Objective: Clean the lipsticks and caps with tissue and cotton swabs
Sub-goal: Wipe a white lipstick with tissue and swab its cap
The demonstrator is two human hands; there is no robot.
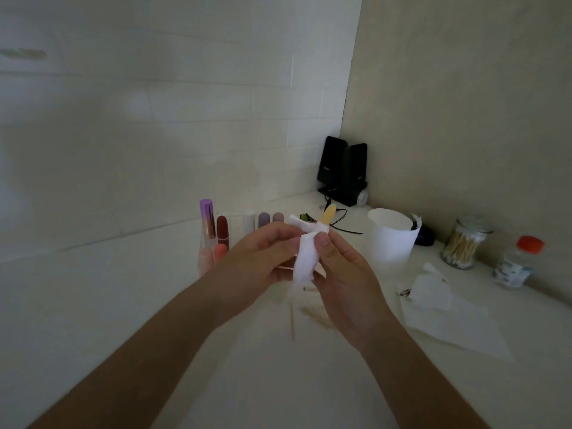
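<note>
A: Hands?
B: Left hand (263,258) and right hand (346,274) are both pinching the tissue (305,258) wrapped around a lipstick (328,216). Its pale yellow tip is poking out above mid-counter (123,305).
A: Text?
B: Speaker (343,171) logo in the back corner and bottle (513,270) label near the right edge are reading as blur, probably print.

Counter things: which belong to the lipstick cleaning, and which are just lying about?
Job: yellow lipstick and wrapped tissue, both held; lipstick row; swab jar; spare tissues.
Lying about: speakers, cable, white cup; red-capped bottle unclear.
</note>
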